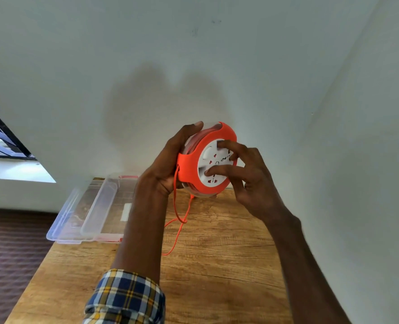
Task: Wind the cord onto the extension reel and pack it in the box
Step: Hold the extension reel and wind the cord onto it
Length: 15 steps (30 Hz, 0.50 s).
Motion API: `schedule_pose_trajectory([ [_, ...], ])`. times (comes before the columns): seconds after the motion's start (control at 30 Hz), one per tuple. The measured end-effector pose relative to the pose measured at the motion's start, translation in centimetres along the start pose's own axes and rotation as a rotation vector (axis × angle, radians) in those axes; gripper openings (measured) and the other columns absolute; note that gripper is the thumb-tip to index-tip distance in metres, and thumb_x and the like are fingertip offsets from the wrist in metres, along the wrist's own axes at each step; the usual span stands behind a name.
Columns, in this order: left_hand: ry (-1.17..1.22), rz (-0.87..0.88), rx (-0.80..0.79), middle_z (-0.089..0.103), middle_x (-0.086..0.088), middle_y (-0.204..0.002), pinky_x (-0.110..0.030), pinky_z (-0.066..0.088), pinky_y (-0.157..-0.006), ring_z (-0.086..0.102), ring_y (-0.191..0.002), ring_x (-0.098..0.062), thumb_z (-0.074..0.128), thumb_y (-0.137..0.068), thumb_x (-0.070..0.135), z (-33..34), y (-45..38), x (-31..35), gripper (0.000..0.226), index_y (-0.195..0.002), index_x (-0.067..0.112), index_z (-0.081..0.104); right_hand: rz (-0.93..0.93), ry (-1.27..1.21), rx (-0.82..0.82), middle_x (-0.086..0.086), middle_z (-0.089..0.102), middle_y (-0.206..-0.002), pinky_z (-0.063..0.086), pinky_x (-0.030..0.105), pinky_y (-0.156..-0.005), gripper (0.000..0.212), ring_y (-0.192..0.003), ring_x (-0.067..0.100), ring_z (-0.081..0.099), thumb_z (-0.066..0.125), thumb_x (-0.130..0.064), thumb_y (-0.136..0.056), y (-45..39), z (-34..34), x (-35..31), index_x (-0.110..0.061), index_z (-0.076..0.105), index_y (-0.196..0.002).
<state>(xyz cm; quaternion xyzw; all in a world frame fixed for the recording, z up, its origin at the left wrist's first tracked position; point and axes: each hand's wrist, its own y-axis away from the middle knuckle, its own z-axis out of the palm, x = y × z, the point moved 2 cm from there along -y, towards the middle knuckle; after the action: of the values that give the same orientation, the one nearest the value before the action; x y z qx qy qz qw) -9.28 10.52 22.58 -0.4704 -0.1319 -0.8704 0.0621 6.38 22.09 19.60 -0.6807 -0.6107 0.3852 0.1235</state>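
I hold a round orange extension reel [211,141] with a white socket face upright above the wooden table [217,253]. My left hand [168,164] grips its rim from the left, thumb over the top edge. The fingertips of my right hand [245,176] press on the white centre of the reel. A thin orange cord [178,220] hangs from the reel's lower left, loops down and trails across the table. The clear plastic box [114,206] lies on the table's far left, with its lid [69,216] beside it.
A white wall stands close behind the table and to the right. The table's left edge drops to a dark patterned floor [11,253]. A window [4,146] with dark bars is at the far left.
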Motion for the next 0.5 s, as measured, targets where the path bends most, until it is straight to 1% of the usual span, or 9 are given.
schedule_pose_trajectory([
  [0.1, 0.045, 0.010, -0.030, 0.072, -0.020, -0.127, -0.053, 0.053, -0.099, 0.068, -0.111, -0.037, 0.048, -0.104, 0.059, 0.1, -0.3, 0.1, 0.063, -0.149, 0.015, 0.058, -0.089, 0.091, -0.049, -0.002, 0.050, -0.155, 0.055, 0.046, -0.099, 0.054, -0.129, 0.025, 0.050, 0.078, -0.007, -0.089, -0.9, -1.0, 0.5, -0.040, 0.066, -0.131],
  [0.2, 0.047, 0.012, -0.048, 0.068, -0.023, -0.130, -0.056, 0.049, -0.104, 0.065, -0.115, -0.039, 0.048, -0.104, 0.061, 0.4, -0.7, 0.3, 0.071, -0.158, 0.014, 0.048, -0.163, 0.205, -0.083, 0.002, 0.052, -0.153, 0.057, 0.049, -0.093, 0.057, -0.120, 0.030, 0.055, 0.076, -0.017, -0.090, -1.6, -1.3, 0.8, -0.042, 0.057, -0.137],
  [0.23, 0.053, 0.014, -0.051, 0.068, -0.022, -0.130, -0.056, 0.050, -0.104, 0.065, -0.114, -0.039, 0.048, -0.104, 0.061, 0.5, -0.7, 0.3, 0.072, -0.158, 0.013, 0.049, -0.182, 0.232, -0.080, 0.003, 0.053, -0.152, 0.057, 0.049, -0.090, 0.058, -0.117, 0.031, 0.056, 0.076, -0.018, -0.090, -1.8, -1.3, 0.9, -0.042, 0.056, -0.138],
  [0.3, 0.058, 0.014, -0.044, 0.069, -0.022, -0.127, -0.055, 0.049, -0.104, 0.066, -0.113, -0.038, 0.049, -0.103, 0.061, 0.2, -0.7, 0.3, 0.068, -0.150, 0.012, 0.056, -0.195, 0.254, -0.041, 0.004, 0.056, -0.148, 0.059, 0.047, -0.083, 0.058, -0.111, 0.032, 0.058, 0.078, -0.017, -0.089, -1.9, -1.2, 1.0, -0.042, 0.058, -0.137],
  [0.4, 0.008, 0.003, 0.008, 0.070, -0.021, -0.128, -0.056, 0.049, -0.106, 0.067, -0.111, -0.038, 0.054, -0.100, 0.063, -0.2, -0.6, 0.3, 0.068, -0.143, 0.011, 0.062, -0.110, 0.221, 0.067, 0.004, 0.063, -0.137, 0.061, 0.041, -0.076, 0.052, -0.105, 0.027, 0.060, 0.080, -0.021, -0.089, -1.3, -0.4, 0.8, -0.039, 0.064, -0.135],
  [0.43, -0.019, 0.002, 0.029, 0.072, -0.020, -0.125, -0.053, 0.052, -0.103, 0.069, -0.108, -0.036, 0.056, -0.099, 0.062, -0.2, -0.5, 0.4, 0.066, -0.141, 0.012, 0.064, -0.050, 0.202, 0.100, 0.002, 0.065, -0.132, 0.060, 0.040, -0.074, 0.051, -0.103, 0.024, 0.060, 0.080, -0.027, -0.088, -1.0, 0.0, 0.5, -0.040, 0.064, -0.134],
  [0.5, -0.062, 0.011, 0.067, 0.076, -0.017, -0.115, -0.045, 0.060, -0.089, 0.073, -0.099, -0.033, 0.056, -0.101, 0.058, 0.1, -0.3, 0.5, 0.058, -0.137, 0.013, 0.068, 0.107, 0.120, 0.148, -0.002, 0.067, -0.119, 0.059, 0.037, -0.072, 0.053, -0.102, 0.017, 0.060, 0.080, -0.041, -0.083, -0.3, 0.8, -0.3, -0.040, 0.065, -0.134],
])
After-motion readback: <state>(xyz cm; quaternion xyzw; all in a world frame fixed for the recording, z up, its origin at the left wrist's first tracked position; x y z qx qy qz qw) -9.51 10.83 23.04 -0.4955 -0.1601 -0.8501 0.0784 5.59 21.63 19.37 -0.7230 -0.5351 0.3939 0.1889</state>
